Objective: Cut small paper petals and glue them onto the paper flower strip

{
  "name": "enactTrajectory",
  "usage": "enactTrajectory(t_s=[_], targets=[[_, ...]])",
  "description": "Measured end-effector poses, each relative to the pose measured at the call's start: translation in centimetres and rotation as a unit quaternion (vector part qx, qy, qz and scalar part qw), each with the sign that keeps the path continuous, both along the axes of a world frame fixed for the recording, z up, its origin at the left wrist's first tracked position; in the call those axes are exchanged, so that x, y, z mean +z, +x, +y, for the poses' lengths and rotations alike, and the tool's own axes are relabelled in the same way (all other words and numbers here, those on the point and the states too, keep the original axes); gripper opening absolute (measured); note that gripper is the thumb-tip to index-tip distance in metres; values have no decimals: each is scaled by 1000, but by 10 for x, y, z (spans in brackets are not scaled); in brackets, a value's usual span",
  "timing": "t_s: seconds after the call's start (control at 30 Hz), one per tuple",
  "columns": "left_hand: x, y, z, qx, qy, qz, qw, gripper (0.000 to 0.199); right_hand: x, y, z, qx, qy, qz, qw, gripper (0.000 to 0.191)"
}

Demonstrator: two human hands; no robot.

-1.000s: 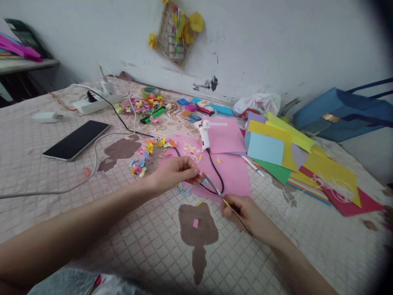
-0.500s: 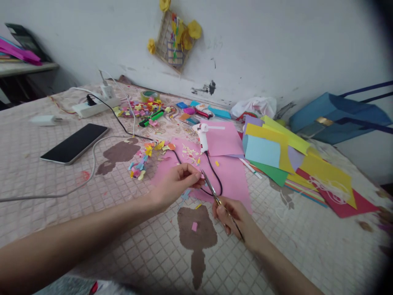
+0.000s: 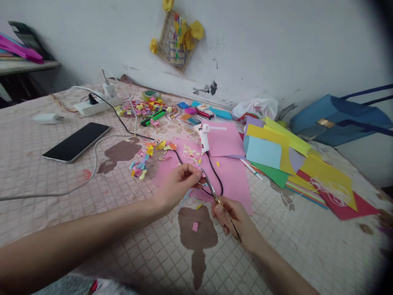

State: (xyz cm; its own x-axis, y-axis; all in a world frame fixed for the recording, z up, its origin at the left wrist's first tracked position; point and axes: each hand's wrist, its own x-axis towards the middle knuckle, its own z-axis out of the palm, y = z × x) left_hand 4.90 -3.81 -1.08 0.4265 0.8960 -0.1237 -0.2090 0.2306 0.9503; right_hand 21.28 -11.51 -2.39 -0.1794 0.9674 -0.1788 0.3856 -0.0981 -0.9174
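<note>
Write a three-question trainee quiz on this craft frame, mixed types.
1. True or false: the right hand grips the scissors.
2. The glue gun lies on: A) the phone B) pink paper C) the blue bag
3. What does the left hand pinch?

Key
1. True.
2. B.
3. A small paper scrap at the scissor tips; its colour is too small to tell.

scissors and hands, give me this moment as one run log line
left hand: pinches small paper piece | right hand: holds scissors, blades at the piece | under: pink paper | near: glue gun
</note>
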Motion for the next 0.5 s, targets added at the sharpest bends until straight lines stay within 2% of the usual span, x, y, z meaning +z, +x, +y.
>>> enactTrajectory(t_s=[0.5], targets=[[0, 2, -1, 19, -5, -1, 1000, 12, 3, -2, 2, -3, -2, -4, 1000, 50]])
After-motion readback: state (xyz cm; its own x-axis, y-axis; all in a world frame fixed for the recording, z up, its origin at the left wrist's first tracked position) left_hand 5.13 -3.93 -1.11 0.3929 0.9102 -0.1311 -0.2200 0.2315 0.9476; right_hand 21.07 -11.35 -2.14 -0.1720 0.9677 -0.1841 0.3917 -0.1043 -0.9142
